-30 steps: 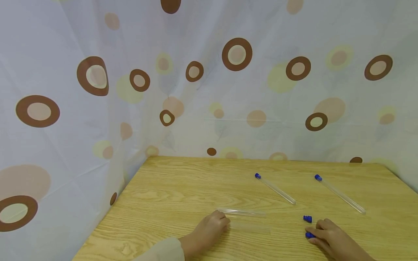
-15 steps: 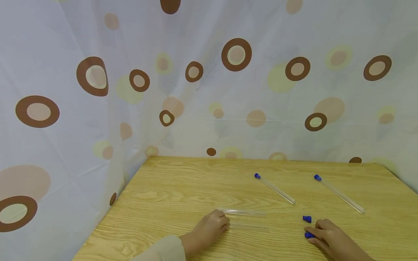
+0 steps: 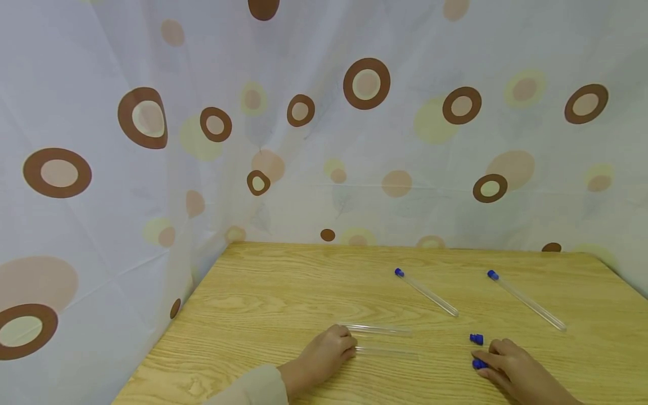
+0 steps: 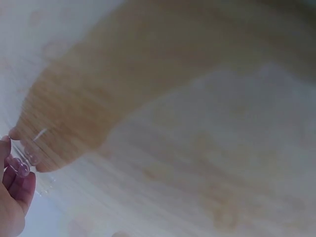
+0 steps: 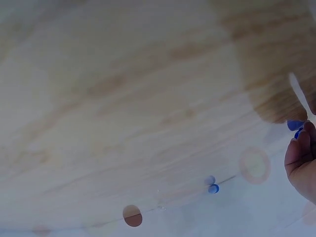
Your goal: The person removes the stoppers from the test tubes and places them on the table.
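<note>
Blue and small, a stepped cap (image 3: 478,364) is pinched in the right hand (image 3: 511,368), its thumb and fingers clamped on it at the near right of the pale wood-grain table (image 3: 283,281). Just beyond that grip, a second small blue stepped cap (image 3: 476,339) is laid on its side.

To the left, one end of a slim transparent tube (image 3: 387,352) is held in the curled fingers of the left hand (image 3: 326,351) — in the left wrist view a clear rounded end is seen among them. Just beyond it lies another slim transparent tube (image 3: 379,329), its left end partly covered by the knuckles; whether it is touched cannot be told.

Farther back, two blue-capped transparent tubes (image 3: 430,295) are laid slantwise, well apart — their caps pointed away. Behind the table, white cloth (image 3: 304,67) printed with brown rings is hung.
</note>
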`<state>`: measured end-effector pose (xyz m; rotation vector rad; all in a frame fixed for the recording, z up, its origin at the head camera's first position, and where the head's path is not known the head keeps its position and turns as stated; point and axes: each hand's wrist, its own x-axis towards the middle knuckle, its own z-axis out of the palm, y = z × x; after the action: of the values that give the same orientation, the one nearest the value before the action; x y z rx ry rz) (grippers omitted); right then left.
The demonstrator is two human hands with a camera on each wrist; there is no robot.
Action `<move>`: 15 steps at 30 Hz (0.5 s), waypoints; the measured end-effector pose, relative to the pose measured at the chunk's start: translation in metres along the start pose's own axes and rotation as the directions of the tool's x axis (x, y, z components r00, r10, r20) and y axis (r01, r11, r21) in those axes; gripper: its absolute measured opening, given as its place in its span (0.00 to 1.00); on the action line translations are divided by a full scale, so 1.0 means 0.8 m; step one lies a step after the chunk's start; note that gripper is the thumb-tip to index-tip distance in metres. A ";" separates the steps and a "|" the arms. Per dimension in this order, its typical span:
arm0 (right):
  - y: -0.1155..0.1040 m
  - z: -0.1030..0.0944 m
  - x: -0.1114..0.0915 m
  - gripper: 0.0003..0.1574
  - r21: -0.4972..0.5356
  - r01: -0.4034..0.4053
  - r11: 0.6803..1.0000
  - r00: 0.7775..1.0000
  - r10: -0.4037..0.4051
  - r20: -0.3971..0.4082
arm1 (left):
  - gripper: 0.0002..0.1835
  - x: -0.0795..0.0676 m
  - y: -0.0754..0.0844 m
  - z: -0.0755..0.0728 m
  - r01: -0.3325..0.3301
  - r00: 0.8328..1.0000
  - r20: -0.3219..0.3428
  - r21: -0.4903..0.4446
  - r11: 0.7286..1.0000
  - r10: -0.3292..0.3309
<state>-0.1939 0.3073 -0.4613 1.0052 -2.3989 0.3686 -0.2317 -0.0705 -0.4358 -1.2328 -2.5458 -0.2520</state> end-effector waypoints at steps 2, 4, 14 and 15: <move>0.000 0.000 0.000 0.16 0.000 -0.005 1.000 1.000 0.005 0.006 | 0.07 0.000 0.000 0.000 0.000 1.000 0.009 -0.004 1.000 0.000; 0.001 -0.001 0.000 0.17 -0.003 -0.006 1.000 1.000 0.006 0.010 | 0.07 0.000 -0.001 0.000 0.002 1.000 0.016 -0.008 1.000 -0.001; -0.001 -0.003 0.002 0.17 -0.027 -0.003 1.000 1.000 0.003 0.005 | 0.07 -0.001 -0.001 0.001 0.000 1.000 0.018 0.013 1.000 -0.001; -0.001 -0.003 0.002 0.18 -0.029 -0.004 1.000 1.000 0.004 0.006 | 0.06 -0.001 -0.001 0.001 0.000 1.000 0.019 0.014 1.000 -0.001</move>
<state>-0.1935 0.3067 -0.4582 0.9905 -2.4055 0.3321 -0.2317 -0.0713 -0.4365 -1.2353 -2.5600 -0.2238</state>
